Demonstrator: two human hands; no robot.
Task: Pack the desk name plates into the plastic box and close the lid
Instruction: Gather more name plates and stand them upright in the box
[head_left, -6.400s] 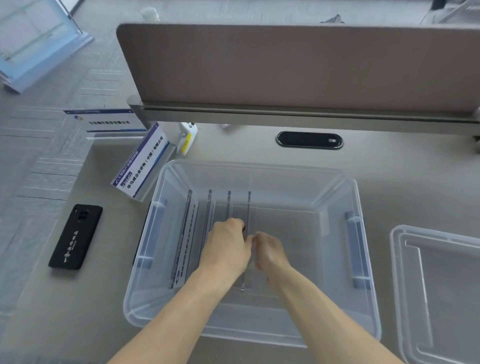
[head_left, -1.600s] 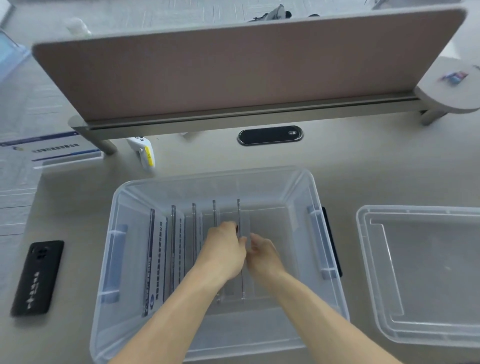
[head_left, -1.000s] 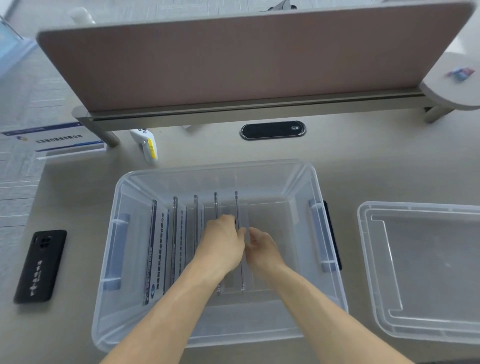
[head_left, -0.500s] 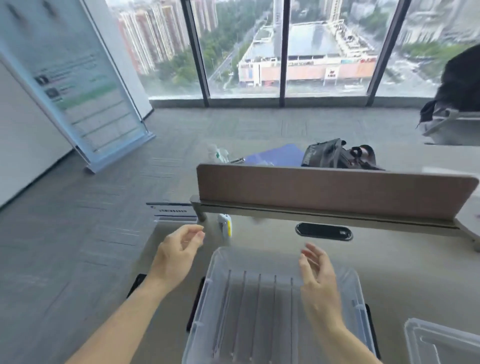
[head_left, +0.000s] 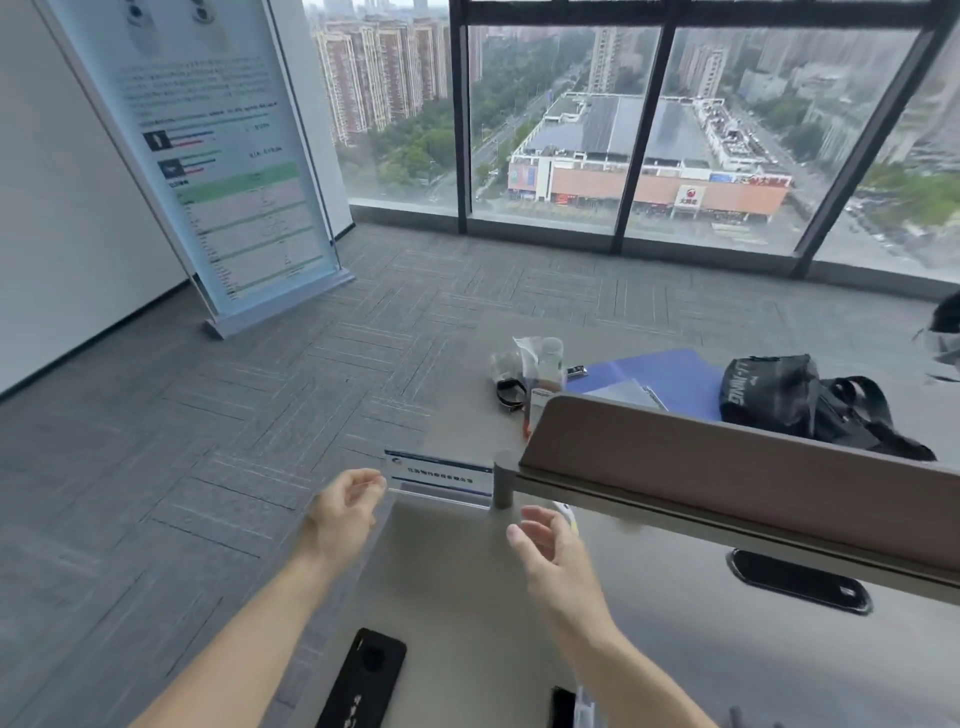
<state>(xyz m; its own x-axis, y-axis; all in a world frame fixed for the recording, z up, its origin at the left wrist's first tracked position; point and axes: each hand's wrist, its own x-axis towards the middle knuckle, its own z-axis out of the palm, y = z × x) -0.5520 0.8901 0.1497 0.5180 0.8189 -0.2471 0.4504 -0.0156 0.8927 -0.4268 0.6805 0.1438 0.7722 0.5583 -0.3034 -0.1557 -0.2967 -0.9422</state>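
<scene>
Both hands hang open and empty above the desk (head_left: 467, 582), the left hand (head_left: 345, 512) just beside the name plate (head_left: 439, 475) standing at the far left corner, the right hand (head_left: 550, 548) nearer the divider (head_left: 727, 467).

Bright, flat daylight from the windows (head_left: 623, 130) ahead; overcast, no hard shadows. Faint sheen on the desk (head_left: 467, 582). Motion blur on both hands and the divider (head_left: 727, 483). Wide-angle bowing: window frames and banner (head_left: 218, 156) lean outward at the edges.
</scene>
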